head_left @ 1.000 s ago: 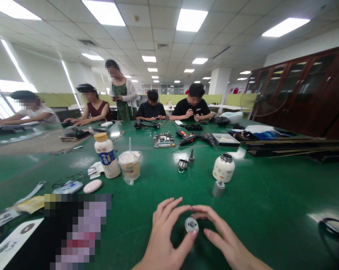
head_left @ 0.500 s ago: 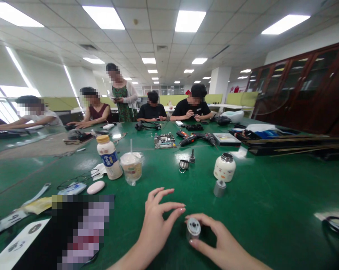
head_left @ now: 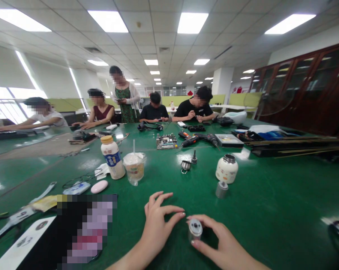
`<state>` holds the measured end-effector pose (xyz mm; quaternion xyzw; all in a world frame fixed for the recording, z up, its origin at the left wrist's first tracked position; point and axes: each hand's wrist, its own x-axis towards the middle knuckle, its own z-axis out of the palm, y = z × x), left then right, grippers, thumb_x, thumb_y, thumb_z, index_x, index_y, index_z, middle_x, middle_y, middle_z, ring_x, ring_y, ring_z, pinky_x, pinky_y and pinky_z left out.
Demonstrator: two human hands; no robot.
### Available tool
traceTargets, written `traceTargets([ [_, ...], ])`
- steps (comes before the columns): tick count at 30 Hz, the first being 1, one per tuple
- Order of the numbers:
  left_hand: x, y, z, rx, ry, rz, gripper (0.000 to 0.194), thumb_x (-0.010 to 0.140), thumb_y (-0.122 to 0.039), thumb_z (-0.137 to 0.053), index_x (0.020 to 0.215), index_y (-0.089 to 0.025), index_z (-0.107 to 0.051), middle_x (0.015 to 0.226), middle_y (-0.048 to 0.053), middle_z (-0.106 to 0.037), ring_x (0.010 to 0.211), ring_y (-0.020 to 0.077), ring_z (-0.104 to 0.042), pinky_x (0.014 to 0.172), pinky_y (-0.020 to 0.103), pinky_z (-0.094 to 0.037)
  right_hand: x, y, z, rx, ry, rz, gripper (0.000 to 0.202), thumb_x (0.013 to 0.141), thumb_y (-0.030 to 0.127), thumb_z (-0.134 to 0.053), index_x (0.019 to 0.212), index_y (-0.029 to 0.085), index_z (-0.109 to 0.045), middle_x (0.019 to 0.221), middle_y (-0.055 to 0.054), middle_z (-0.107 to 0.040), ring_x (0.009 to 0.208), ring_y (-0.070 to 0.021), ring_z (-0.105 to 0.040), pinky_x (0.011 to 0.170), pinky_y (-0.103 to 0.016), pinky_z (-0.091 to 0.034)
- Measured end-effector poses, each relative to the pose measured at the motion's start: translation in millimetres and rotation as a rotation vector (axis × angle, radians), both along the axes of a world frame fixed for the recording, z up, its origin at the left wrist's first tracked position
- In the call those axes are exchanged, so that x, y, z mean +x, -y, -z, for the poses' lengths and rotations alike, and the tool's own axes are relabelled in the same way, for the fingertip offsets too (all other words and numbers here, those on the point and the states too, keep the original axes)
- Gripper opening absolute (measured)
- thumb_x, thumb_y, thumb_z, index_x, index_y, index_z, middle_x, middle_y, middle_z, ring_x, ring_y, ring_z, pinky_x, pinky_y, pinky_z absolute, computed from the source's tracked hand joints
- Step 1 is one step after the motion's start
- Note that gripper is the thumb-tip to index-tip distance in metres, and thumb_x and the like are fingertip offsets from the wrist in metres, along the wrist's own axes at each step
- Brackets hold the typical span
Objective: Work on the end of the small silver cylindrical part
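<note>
My right hand (head_left: 214,238) has its thumb and fingers around a small silver metal cylinder (head_left: 195,229), which is upright with holes in its top face. Just left of it, my left hand (head_left: 159,221) has thumb and index fingertips pinched together, the other fingers stretched out; anything between the tips is too small to make out. Beyond my right hand, a second metal cylinder (head_left: 221,190) stands on the green table (head_left: 251,210), in front of a cream jar (head_left: 227,169) with a face pattern. A small metal cup-like part (head_left: 185,165) lies near a dark fitting (head_left: 194,157).
A bottle (head_left: 112,157) and a drink cup (head_left: 134,168) stand at left, near a pink oval object (head_left: 99,186). Farther back are a circuit board (head_left: 166,141), power drills (head_left: 189,140) and a boxed item (head_left: 229,140). Several people are around the far side.
The whole view has shifted slightly, moving the table objects a little rightward in the picture. My hands keep nearly the same pose, the left fingertips pinched and the right hand on the cylinder.
</note>
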<state>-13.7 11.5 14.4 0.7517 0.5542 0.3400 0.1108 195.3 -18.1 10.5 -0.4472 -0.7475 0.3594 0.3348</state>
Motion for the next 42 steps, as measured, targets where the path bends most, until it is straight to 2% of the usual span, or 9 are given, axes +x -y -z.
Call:
traceTargets([
  [5,10,9,-22.8,0.041,0.122,0.117,0.017,0.078,-0.026,-0.078,0.085,-0.042,-0.078,0.124,0.001,-0.063,0.126,0.0327,-0.039,0.102,0.056,-0.035,0,-1,4.9,0.034,-0.011,0.014,0.036,0.079,0.027,-0.071,0.115,0.025,-0.067,0.109,-0.007,-0.072,0.103,-0.0279,-0.066,0.094,-0.041,-0.051],
  [12,20,18,-24.5,-0.024,0.093,0.218,0.015,0.079,-0.029,-0.077,0.085,-0.043,-0.078,0.121,0.000,-0.064,0.124,0.0330,-0.039,0.102,0.055,-0.035,-2,0,3.8,0.022,-0.020,-0.017,0.031,0.082,0.026,-0.070,0.112,0.024,-0.066,0.108,-0.005,-0.072,0.103,-0.0263,-0.065,0.093,-0.038,-0.051],
  [20,11,23,-38.7,-0.023,0.108,0.334,0.037,0.089,-0.018,-0.059,0.121,-0.034,-0.063,0.131,0.002,-0.058,0.126,0.0275,-0.037,0.107,0.051,-0.031,-1,0,4.8,0.016,-0.013,-0.018,0.032,0.082,0.025,-0.070,0.114,0.026,-0.065,0.109,-0.004,-0.071,0.103,-0.0263,-0.064,0.094,-0.039,-0.049],
  [27,15,24,-35.6,-0.016,0.022,0.301,0.014,0.088,-0.031,-0.064,0.093,-0.036,-0.075,0.128,0.000,-0.060,0.123,0.0322,-0.038,0.101,0.054,-0.033,0,0,7.2,0.003,0.015,-0.012,0.036,0.084,0.029,-0.070,0.119,0.025,-0.063,0.115,-0.005,-0.069,0.106,-0.0257,-0.063,0.095,-0.038,-0.048],
  [31,13,20,-37.6,0.013,0.090,0.206,0.026,0.091,-0.034,-0.060,0.069,-0.027,-0.072,0.112,0.001,-0.069,0.118,0.0325,-0.042,0.098,0.055,-0.034,1,0,5.3,-0.011,0.032,-0.026,0.035,0.083,0.027,-0.070,0.117,0.025,-0.063,0.115,-0.004,-0.069,0.107,-0.0253,-0.062,0.097,-0.039,-0.046],
  [33,10,18,-39.1,0.005,0.148,0.191,0.019,0.091,-0.032,-0.060,0.077,-0.026,-0.070,0.107,0.002,-0.071,0.118,0.0317,-0.043,0.099,0.053,-0.034,1,1,3.8,-0.010,0.033,-0.035,0.034,0.083,0.026,-0.070,0.117,0.025,-0.063,0.113,-0.004,-0.069,0.106,-0.0254,-0.062,0.097,-0.039,-0.046],
  [35,9,18,-38.8,-0.037,0.188,0.248,0.010,0.089,-0.030,-0.062,0.097,-0.028,-0.068,0.112,0.002,-0.069,0.122,0.0301,-0.042,0.100,0.050,-0.035,1,1,3.2,-0.003,0.030,-0.035,0.034,0.083,0.026,-0.069,0.117,0.025,-0.063,0.113,-0.005,-0.069,0.106,-0.0255,-0.062,0.096,-0.039,-0.046],
  [38,11,20,-33.9,-0.103,0.195,0.368,0.025,0.089,-0.023,-0.062,0.113,-0.031,-0.063,0.119,0.001,-0.067,0.127,0.0261,-0.042,0.104,0.045,-0.035,1,0,4.7,0.008,0.034,-0.028,0.032,0.084,0.027,-0.069,0.115,0.024,-0.063,0.112,-0.005,-0.069,0.106,-0.0259,-0.062,0.095,-0.039,-0.047],
  [42,17,21,-26.5,-0.075,0.228,0.397,0.034,0.085,-0.011,-0.067,0.112,-0.030,-0.063,0.109,-0.002,-0.073,0.116,0.0231,-0.052,0.100,0.040,-0.037,2,1,9.1,0.011,0.040,-0.021,0.034,0.085,0.029,-0.069,0.118,0.024,-0.062,0.115,-0.006,-0.068,0.106,-0.0259,-0.062,0.094,-0.039,-0.047],
])
